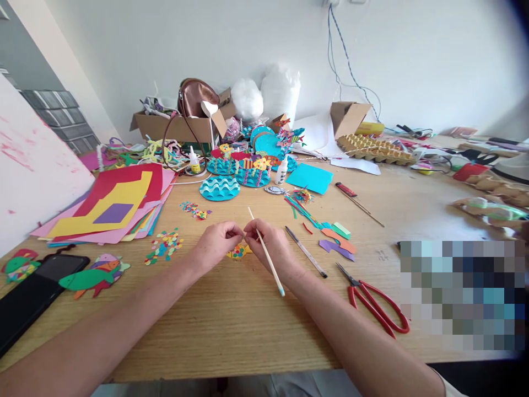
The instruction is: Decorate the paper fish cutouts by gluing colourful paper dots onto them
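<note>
My left hand (222, 242) and my right hand (268, 242) meet fingertip to fingertip over the middle of the table. Both are closed in a pinch; whatever lies between the fingertips is too small to make out. A thin pale wooden stick (270, 264) with a bluish end rests in my right hand, slanting across it. Below the fingertips lies a yellow paper fish (238, 252) covered in coloured dots, partly hidden by the hands. Loose paper dots (164, 245) are scattered left of my left hand. A pen (306, 252) lies right of my right hand.
Red-handled scissors (378, 306) lie at right, near orange and purple paper scraps (336, 242). Coloured sheets (111, 204), paper fish (97, 275) and a black phone (37, 298) are at left. Glue bottles (281, 171), blue paper bases (219, 188) and a cardboard box (152, 127) stand behind.
</note>
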`<move>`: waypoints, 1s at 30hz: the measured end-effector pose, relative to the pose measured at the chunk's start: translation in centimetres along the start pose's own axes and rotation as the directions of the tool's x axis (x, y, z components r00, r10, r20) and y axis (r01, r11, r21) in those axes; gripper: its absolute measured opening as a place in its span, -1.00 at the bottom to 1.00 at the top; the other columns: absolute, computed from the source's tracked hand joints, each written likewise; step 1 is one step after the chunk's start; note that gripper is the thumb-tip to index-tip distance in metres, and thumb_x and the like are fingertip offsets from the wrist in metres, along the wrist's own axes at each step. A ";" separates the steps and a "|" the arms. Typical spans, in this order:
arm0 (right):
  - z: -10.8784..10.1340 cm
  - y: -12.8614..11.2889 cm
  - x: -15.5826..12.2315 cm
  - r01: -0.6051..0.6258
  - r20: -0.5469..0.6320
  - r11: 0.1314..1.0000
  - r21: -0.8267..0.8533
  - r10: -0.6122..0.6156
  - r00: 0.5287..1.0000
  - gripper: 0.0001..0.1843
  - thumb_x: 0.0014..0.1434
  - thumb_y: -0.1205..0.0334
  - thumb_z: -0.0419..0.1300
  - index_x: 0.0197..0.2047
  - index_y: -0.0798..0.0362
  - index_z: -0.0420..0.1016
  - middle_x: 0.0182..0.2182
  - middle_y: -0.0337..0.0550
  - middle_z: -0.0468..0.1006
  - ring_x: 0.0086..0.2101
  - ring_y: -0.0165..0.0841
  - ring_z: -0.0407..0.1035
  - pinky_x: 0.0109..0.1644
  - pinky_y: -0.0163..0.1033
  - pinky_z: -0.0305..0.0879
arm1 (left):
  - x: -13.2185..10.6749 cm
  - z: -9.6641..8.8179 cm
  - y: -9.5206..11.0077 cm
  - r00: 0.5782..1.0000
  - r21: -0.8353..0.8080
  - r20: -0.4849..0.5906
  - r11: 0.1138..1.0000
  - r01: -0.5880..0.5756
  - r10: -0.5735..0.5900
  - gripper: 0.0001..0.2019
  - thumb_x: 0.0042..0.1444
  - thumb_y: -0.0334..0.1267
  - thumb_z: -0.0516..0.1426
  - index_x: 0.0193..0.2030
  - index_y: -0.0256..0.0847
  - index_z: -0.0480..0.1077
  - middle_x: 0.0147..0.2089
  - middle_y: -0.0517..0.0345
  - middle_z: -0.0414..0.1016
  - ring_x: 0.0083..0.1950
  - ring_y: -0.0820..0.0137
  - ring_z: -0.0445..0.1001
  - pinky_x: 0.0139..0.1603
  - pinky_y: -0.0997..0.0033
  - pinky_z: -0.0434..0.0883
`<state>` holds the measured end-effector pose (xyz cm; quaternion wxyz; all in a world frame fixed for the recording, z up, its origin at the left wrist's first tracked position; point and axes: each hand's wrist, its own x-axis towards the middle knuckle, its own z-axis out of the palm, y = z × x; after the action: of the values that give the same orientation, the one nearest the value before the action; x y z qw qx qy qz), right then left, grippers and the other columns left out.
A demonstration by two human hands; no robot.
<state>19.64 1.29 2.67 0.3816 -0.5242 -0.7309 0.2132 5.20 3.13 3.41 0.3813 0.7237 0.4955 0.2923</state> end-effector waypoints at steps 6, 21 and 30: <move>-0.2 0.6 0.1 -0.035 0.017 0.997 0.069 0.034 0.999 -0.89 -0.07 0.42 0.06 -0.43 0.03 0.34 -0.58 -0.31 0.40 -0.55 -0.48 0.25 -0.44 -0.39 0.13 | -0.7 -1.2 -1.0 0.999 0.085 -0.037 0.996 -0.030 0.033 -0.83 0.01 -0.30 0.06 -0.26 -0.25 0.40 -0.33 0.12 0.50 -0.31 0.39 0.45 -0.31 0.45 0.37; -0.4 1.6 2.0 -0.107 0.383 0.987 0.119 0.053 0.922 -0.90 -0.11 0.43 0.10 -0.45 0.10 0.30 -0.55 -0.36 0.30 -0.53 -0.52 0.16 -0.45 -0.41 0.08 | -4.3 -1.2 -4.4 0.840 0.575 0.198 0.634 -0.517 0.505 -0.76 0.14 -0.50 -0.10 -0.21 -0.29 0.37 -0.22 0.01 0.46 -0.15 0.32 0.38 -0.10 0.31 0.37; 0.5 2.6 1.6 -0.002 0.332 0.999 0.054 -0.016 0.943 -0.88 -0.09 0.46 0.06 -0.43 0.09 0.30 -0.57 -0.36 0.31 -0.54 -0.52 0.17 -0.48 -0.42 0.08 | -4.3 -1.3 -4.5 0.841 0.581 0.188 0.632 -0.512 0.508 -0.76 0.10 -0.53 -0.09 -0.21 -0.31 0.36 -0.24 0.01 0.45 -0.18 0.32 0.39 -0.12 0.31 0.38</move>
<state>20.59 3.73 1.03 0.2677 -0.4678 -0.7805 0.3167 0.50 0.44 0.10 0.0301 0.9177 0.3363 0.2093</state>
